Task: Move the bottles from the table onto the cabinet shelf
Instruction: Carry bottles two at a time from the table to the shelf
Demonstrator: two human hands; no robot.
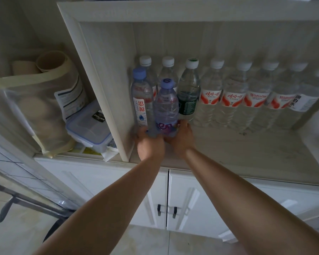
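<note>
From the head view, both hands wrap the base of the purple-capped bottle (166, 107), which stands upright on the cabinet shelf (247, 153). The left hand (149, 142) grips its left side, the right hand (181, 138) its right. Just left of the grip stands a blue-capped bottle (141, 96); to its right a green-labelled bottle (189, 92), then a row of red-labelled bottles (232, 96).

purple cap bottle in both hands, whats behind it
Behind the purple-capped bottle stands a white-capped bottle; only its cap and shoulders show, its label and base are covered.
</note>
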